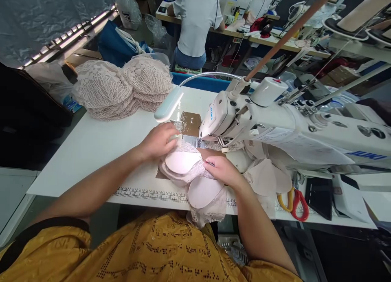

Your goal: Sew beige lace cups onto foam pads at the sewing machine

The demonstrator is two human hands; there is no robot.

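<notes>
My left hand (161, 141) is closed, its fingers pinching the upper left edge of a pale pink lace bra cup (183, 161) in front of the sewing machine's needle area. My right hand (224, 170) is closed at the cup's right side. A thin dark metal tool (209, 163), perhaps tweezers or snips, pokes out of its fingers toward the cup. Below it a second smooth cup (205, 192) with lace hangs over the table's front edge. The white sewing machine (226, 115) stands just beyond my hands, and its needle is hard to make out.
Stacked lace cups (122, 84) sit at the table's far left. A lamp (169, 104) hangs over the work. More cup pieces (262, 176), scissors with red and yellow handles (293, 202) and a dark flat device (319, 196) lie right. A person (197, 25) sits ahead.
</notes>
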